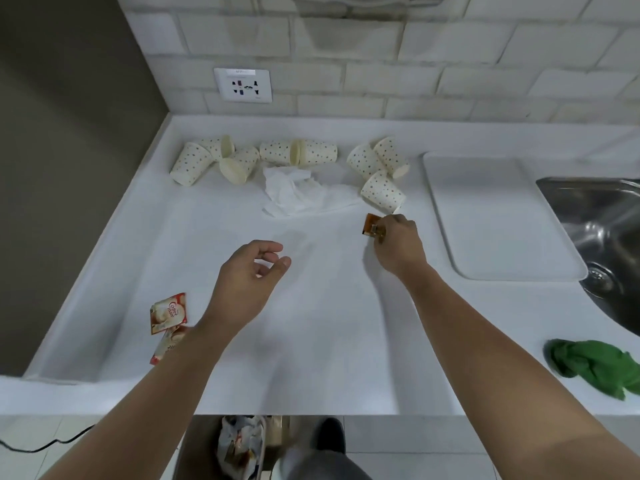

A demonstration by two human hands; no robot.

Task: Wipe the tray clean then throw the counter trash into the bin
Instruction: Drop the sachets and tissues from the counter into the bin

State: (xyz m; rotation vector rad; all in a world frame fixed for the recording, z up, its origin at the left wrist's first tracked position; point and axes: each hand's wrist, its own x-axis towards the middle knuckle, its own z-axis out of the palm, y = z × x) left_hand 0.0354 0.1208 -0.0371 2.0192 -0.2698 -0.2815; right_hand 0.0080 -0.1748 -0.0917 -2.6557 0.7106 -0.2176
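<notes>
From the head view, the right hand [398,244] reaches out over the white counter [329,323] and pinches a small brown packet [372,228] between thumb and fingertips, with the packet sticking out to the left of the knuckles. The left hand [249,271] hovers nearer the body, its fingers loosely curled with thumb and forefinger apart, holding nothing. Just beyond the right hand lies a spotted paper cup [382,190] on its side, with two more cups [377,159] behind it. Further cups [298,152] lie toppled in a row beyond the left hand, reaching to a cluster [207,161] at the far left. A crumpled tissue [298,192] lies beyond and between the two hands, in front of the cups. To the right of the right hand sits the white tray [495,216], flat on the counter, its right edge beside the steel sink [606,230]. A green cloth [595,370] lies bunched to the right of the right forearm, near the counter's front edge. Two red-and-white sachets [168,311] lie just left of the left wrist. Below the counter's front edge, between the forearms, the bin [242,445] stands on the floor with wrappers inside. A wall socket [242,84] sits on the tiled wall well beyond the left hand.
</notes>
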